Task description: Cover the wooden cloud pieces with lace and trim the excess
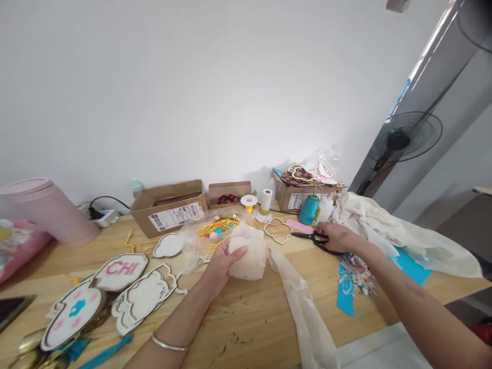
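Observation:
My left hand (222, 269) grips a bunched wad of cream lace fabric (246, 252) on the wooden tabletop (246, 318). A long strip of the same lace (307, 312) trails from the wad towards the table's front edge. My right hand (338, 237) is closed around the black-handled scissors (314, 239), which lie low over the table. Their blades point left, towards a hollow wooden cut-out shape (278, 230) and a pink paper strip (300, 226).
Cardboard boxes (168, 208) line the wall beside a teal thread spool (309, 209). Painted wooden plaques (120, 271), a plastic bag of yellow cord (219, 228), and cloth (403, 238) lie about. A pink tumbler (49, 210) stands left; a fan (403, 137) stands right.

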`<action>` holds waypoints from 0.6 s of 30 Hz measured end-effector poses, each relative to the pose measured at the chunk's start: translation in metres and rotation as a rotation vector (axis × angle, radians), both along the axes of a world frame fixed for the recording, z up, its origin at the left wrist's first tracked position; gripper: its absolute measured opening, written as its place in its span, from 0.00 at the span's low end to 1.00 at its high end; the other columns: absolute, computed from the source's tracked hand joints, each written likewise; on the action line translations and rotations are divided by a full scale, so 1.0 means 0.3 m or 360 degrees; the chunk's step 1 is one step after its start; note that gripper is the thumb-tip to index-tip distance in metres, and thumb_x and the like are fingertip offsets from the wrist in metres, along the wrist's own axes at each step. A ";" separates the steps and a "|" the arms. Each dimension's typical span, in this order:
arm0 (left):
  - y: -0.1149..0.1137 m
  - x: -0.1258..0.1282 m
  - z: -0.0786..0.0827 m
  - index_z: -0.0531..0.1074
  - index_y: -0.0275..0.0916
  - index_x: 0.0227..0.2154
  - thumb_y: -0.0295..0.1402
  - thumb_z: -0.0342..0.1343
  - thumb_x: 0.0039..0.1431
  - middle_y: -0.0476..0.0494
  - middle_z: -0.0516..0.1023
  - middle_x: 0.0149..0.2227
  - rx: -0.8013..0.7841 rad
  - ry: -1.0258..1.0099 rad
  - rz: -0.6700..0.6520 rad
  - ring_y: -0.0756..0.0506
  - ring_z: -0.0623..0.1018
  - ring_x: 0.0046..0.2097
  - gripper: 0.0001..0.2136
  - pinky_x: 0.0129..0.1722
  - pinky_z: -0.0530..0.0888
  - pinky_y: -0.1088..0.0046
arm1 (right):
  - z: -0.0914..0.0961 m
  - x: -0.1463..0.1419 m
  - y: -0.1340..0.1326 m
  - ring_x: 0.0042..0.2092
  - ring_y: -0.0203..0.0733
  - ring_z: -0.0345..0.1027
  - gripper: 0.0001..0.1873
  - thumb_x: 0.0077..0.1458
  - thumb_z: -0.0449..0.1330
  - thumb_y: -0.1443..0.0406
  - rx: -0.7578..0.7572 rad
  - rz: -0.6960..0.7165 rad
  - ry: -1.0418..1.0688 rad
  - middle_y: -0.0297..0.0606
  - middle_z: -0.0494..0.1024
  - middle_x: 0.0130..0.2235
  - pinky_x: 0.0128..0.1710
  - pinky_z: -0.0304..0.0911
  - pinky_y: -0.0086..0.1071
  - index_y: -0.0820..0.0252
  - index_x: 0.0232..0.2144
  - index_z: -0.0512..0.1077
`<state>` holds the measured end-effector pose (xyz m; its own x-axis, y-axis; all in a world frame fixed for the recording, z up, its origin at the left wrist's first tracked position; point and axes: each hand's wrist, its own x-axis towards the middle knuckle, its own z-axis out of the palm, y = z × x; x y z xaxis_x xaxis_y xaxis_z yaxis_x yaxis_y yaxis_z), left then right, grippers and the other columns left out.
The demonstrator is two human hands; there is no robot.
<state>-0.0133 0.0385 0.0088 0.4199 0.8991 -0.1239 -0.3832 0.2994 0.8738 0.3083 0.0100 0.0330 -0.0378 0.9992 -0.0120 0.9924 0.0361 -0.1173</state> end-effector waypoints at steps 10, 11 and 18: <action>0.003 -0.007 0.001 0.70 0.34 0.40 0.29 0.62 0.43 0.39 0.77 0.39 0.0032 -0.0129 -0.0050 0.44 0.76 0.38 0.18 0.37 0.72 0.70 | 0.123 0.012 -0.038 0.32 0.41 0.65 0.21 0.41 0.57 0.64 0.0355 0.0075 0.0094 0.38 0.72 0.32 0.30 0.57 0.30 0.59 0.42 0.65; 0.002 -0.007 0.004 0.69 0.35 0.41 0.29 0.62 0.43 0.39 0.77 0.39 0.0029 -0.0138 -0.0047 0.44 0.76 0.38 0.19 0.37 0.72 0.70 | 0.135 -0.006 -0.046 0.31 0.40 0.65 0.23 0.39 0.58 0.64 0.0399 0.0054 0.0245 0.37 0.72 0.30 0.29 0.57 0.30 0.58 0.43 0.65; -0.016 -0.006 0.041 0.66 0.40 0.45 0.27 0.61 0.43 0.41 0.74 0.45 -0.0027 -0.0211 -0.0059 0.43 0.75 0.42 0.23 0.39 0.73 0.69 | 0.157 -0.299 -0.141 0.23 0.35 0.60 0.19 0.32 0.65 0.57 0.0079 0.0013 0.1785 0.33 0.71 0.22 0.23 0.56 0.29 0.58 0.30 0.74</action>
